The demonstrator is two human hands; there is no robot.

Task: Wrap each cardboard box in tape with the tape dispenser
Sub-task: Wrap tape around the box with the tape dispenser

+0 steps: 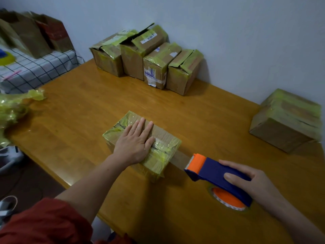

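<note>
- While the right grip [253, 184] is curled round the blue-and-orange tape dispenser [216, 171], thumb on the near side and fingers over the top, the tool sits low over the bench [88, 120] with its orange roll beneath the palm.
- Just ahead of that grip, a brown strip of tape [181, 159] runs taut from the dispenser's orange mouth to the end of the cardboard box [163, 134] nearest the grip. The step in hand looks like laying a band onto this box.
- Beyond the right grip and to its left, the left grip [135, 140] lies flat and wide on the box top, fingers straight, pressing down rather than clasping. The box rests on the bench beneath it, already patched with yellowish tape.
- The next move, as I judge it, calls for drawing the dispenser over or round the box while the flat hand stops it sliding, then tipping the toothed edge to cut. The strip needs tension or it will wrinkle.
- Farther off, to the right of the right grip and well apart from it, one wrapped box [288, 120] stands alone.
- Farthest, past the left grip and against the wall, a row of four boxes [147, 62] stands side by side. Some have loose flaps, so they likely need more tape.
</note>
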